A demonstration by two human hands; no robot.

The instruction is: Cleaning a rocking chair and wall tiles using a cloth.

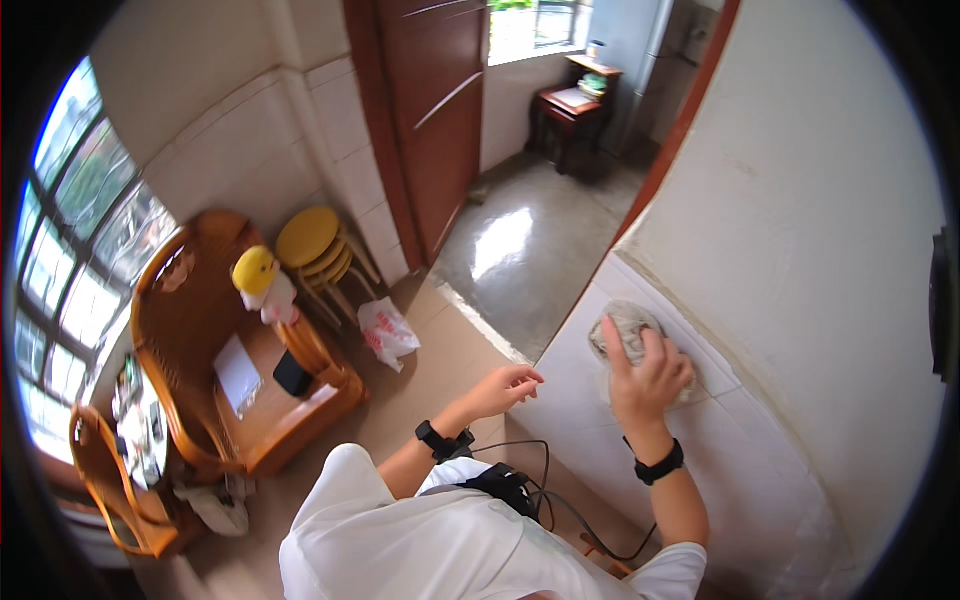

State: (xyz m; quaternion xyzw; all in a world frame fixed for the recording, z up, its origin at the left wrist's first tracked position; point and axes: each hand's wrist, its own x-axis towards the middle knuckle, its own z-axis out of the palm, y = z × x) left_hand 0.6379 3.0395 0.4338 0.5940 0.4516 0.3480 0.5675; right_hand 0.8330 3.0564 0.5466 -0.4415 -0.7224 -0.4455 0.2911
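My right hand (651, 375) presses a crumpled grey-white cloth (624, 327) against the white wall tiles (739, 431), near the tiles' edge beside the doorway. The fingers are spread over the cloth, and part of it shows beyond the fingertips and beside the palm. To the left, my left hand (507, 390) hangs in the air near the tiled corner, fingers loosely curled and nothing in it. Both wrists wear black straps.
A brown door (431, 112) stands at the doorway, with a raised threshold (484, 322) below. Left are a wooden armchair (247, 442) holding a plush toy (266, 285), stacked yellow stools (309, 238) and a plastic bag (388, 332). A black cable (546, 457) loops by my waist.
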